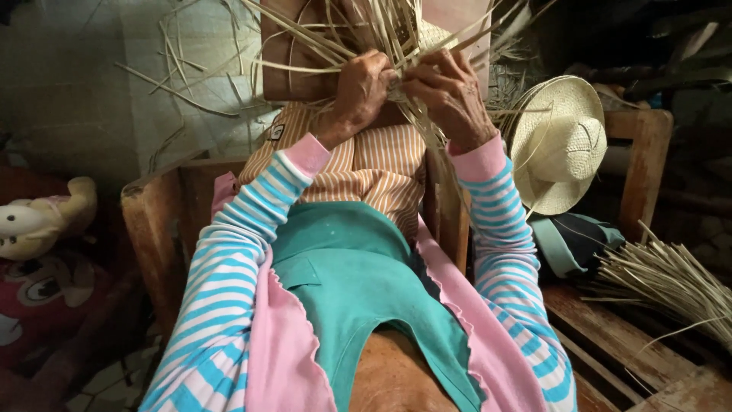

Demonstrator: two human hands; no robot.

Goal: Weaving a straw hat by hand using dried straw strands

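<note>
My left hand [361, 90] and my right hand [450, 95] meet at the top of the view, both closed on a bundle of pale straw strips [381, 34] that fan out upward and sideways. The fingers of each hand pinch the strips where they cross, just above an orange-and-white striped cloth [374, 164] on my lap. A brown wooden block [293, 72] stands behind the strips. My sleeves are blue-and-white striped with pink cuffs.
A finished woven straw hat [560, 145] leans at the right on a wooden bench [648, 152]. A sheaf of loose straw [671, 282] lies at the lower right. A stuffed toy [42, 217] sits at the left beside my wooden chair arm [152, 229].
</note>
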